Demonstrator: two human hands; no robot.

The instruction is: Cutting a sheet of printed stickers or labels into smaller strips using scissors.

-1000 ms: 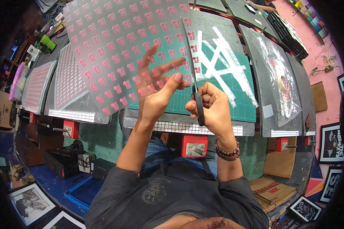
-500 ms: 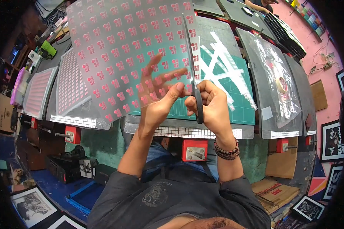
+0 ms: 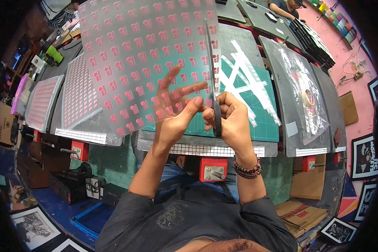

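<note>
A clear plastic sheet (image 3: 143,54) printed with rows of small red logos is held up over the table. My left hand (image 3: 175,126) pinches its lower right part, thumb in front and fingers showing blurred through the sheet from behind. My right hand (image 3: 233,119) grips the black handles of a pair of scissors (image 3: 217,122). The long blades run upward along the sheet's right side, leaving a narrow printed strip (image 3: 216,63) to their right. Beneath lies a green cutting mat (image 3: 239,131), and several white cut strips (image 3: 243,80) are crossed over each other on it.
More printed sheets (image 3: 77,90) lie on grey boards to the left. On a board to the right, a tape roll (image 3: 308,95) sits on clear plastic wrapping. A red metal clamp (image 3: 213,169) juts out below the near edge. Another person (image 3: 283,8) is at the far right.
The sheet, both hands and the scissors have shifted only slightly. The blades still lie along the sheet's right side, and both grips are the same.
</note>
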